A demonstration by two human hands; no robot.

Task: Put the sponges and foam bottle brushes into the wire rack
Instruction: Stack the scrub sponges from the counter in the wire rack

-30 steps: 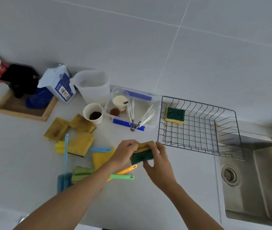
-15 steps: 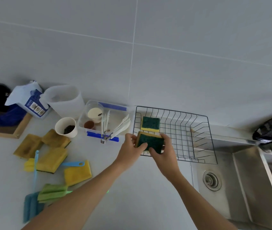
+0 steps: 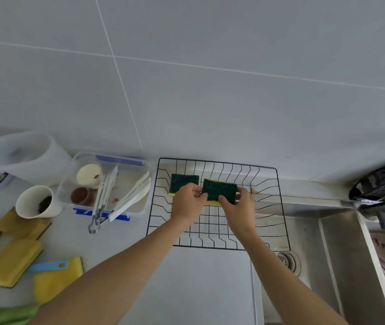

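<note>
Yellow sponges (image 3: pixel 10 261) and a blue-handled foam brush (image 3: pixel 48 266) lie on the white bench (image 3: pixel 198 289), well to the left of the grip and nearer the person. Over the wire rack (image 3: pixel 278 207), the left hand (image 3: pixel 188 202) and right hand (image 3: pixel 239 205) pinch a green-topped sponge (image 3: pixel 219 190) by its ends, fingers closed on it. Just left of the grip and slightly farther, a second green sponge (image 3: pixel 182 180) rests inside the rack

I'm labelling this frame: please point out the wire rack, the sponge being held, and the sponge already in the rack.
wire rack (image 3: pixel 217 162): head view, back rim wire.
held sponge (image 3: pixel 219 190): head view, green scrub face.
sponge in rack (image 3: pixel 183 181): head view, green top, clear of the left hand.
</note>
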